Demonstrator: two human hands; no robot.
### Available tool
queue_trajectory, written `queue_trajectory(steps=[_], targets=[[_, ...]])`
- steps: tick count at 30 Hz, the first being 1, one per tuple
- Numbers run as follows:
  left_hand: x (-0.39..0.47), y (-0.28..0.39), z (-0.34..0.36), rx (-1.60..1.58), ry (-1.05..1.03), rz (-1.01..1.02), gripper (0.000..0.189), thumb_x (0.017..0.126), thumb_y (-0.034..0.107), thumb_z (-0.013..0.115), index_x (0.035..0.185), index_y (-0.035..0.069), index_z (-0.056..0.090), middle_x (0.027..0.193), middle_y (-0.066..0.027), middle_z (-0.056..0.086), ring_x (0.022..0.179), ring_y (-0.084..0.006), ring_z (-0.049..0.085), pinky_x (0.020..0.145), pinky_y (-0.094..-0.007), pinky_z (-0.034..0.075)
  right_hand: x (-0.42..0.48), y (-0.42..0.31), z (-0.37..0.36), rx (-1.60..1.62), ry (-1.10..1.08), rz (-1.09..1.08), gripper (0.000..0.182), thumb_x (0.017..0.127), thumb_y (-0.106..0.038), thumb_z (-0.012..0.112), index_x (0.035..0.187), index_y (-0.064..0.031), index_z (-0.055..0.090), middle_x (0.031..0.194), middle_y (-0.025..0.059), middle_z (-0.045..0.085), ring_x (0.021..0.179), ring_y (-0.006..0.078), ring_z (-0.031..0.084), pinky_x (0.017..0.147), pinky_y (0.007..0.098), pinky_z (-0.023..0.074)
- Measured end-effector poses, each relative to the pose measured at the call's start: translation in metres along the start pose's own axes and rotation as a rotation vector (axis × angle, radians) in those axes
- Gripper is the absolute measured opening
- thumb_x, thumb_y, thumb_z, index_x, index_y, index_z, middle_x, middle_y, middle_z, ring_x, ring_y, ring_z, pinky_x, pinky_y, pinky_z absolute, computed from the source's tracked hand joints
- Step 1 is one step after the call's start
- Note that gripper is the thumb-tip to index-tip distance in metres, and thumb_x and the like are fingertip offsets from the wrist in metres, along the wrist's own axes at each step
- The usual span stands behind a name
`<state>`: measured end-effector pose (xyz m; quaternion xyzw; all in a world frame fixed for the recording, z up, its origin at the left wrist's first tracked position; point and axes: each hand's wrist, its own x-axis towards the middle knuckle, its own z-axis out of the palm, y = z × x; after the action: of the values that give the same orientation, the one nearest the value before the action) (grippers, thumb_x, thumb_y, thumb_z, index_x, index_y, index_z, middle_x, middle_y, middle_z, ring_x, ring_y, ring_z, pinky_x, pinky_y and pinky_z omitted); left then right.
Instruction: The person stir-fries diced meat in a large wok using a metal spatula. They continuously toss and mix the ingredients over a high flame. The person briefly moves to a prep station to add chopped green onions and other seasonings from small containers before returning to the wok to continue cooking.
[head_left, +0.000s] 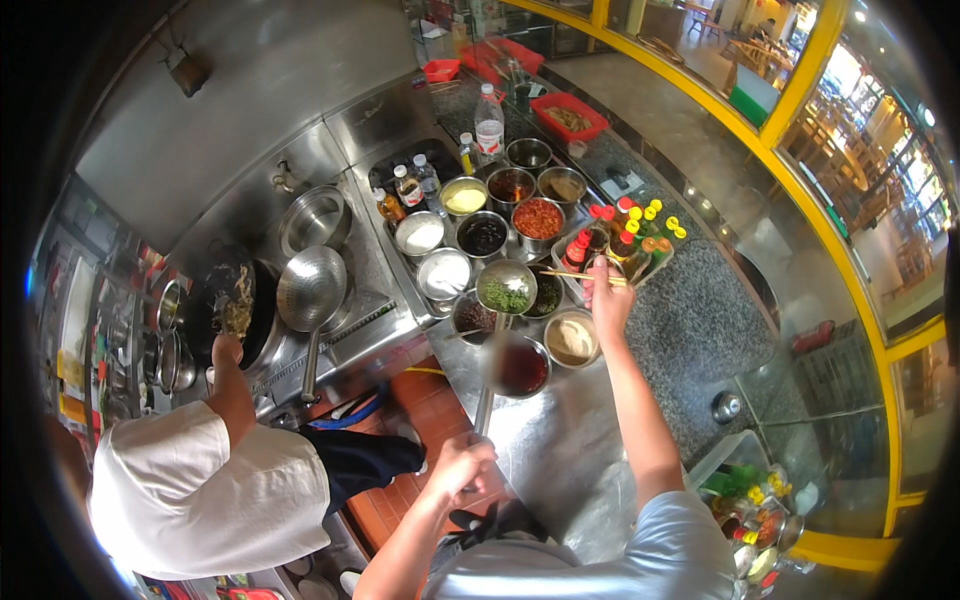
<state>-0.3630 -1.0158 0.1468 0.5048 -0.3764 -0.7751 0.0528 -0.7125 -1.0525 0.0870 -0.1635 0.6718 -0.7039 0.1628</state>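
My left hand (463, 463) grips the handle of a metal ladle (508, 286), whose bowl holds chopped green herbs above the seasoning pots. In my right hand (609, 296) is a pair of wooden chopsticks (574, 276), pointing left towards the ladle. Under the ladle's handle stands a steel pot of dark red liquid (527, 367). Beside it is a pot of beige paste or powder (571, 339). A pot of dark green contents (545, 291) sits just right of the ladle bowl. A pot of red chili (538, 219) stands farther back.
At the left a co-worker in a pale shirt (210, 487) works at a black wok (262, 315). A perforated metal strainer (311, 289) lies between us. Sauce bottles (577, 247) fill a clear bin beside my right hand. Red baskets (568, 116) and a large plastic bottle (490, 124) stand behind.
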Motion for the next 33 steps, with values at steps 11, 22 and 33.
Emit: queue_trajectory(steps=[11,22,33], targets=[[-0.008,-0.009,-0.022,-0.031,0.036,0.027,0.011,0.081,0.007,0.063,0.083,0.0,0.054,0.062,-0.0031,0.051,0.041,-0.0125,0.049,0.037,-0.0263,0.039,-0.002,0.064,0.02,-0.172,0.023,0.036,0.04,0.096,-0.034,0.068,0.074,-0.0008,0.066,0.058,0.0029,0.061,0.047,0.0096,0.059,0.042,0.0252,0.046],[0.002,-0.026,-0.022,0.007,0.049,0.024,0.012,0.083,0.008,0.063,0.083,-0.001,0.054,0.062,-0.0038,0.052,0.038,-0.012,0.047,0.034,-0.0267,0.04,0.009,0.106,0.017,0.256,0.395,0.2,0.052,0.103,-0.044,0.054,0.082,0.0024,0.062,0.06,0.0107,0.062,0.044,0.0149,0.057,0.041,0.0276,0.0453],[0.008,-0.03,-0.023,0.031,0.045,0.031,0.014,0.083,0.008,0.063,0.087,-0.002,0.055,0.063,-0.0042,0.053,0.038,-0.0133,0.049,0.035,-0.0269,0.041,0.005,0.105,0.024,0.099,0.203,0.106,0.045,0.101,-0.037,0.06,0.08,0.0018,0.065,0.062,0.0102,0.063,0.046,0.0155,0.059,0.041,0.0279,0.0486]])
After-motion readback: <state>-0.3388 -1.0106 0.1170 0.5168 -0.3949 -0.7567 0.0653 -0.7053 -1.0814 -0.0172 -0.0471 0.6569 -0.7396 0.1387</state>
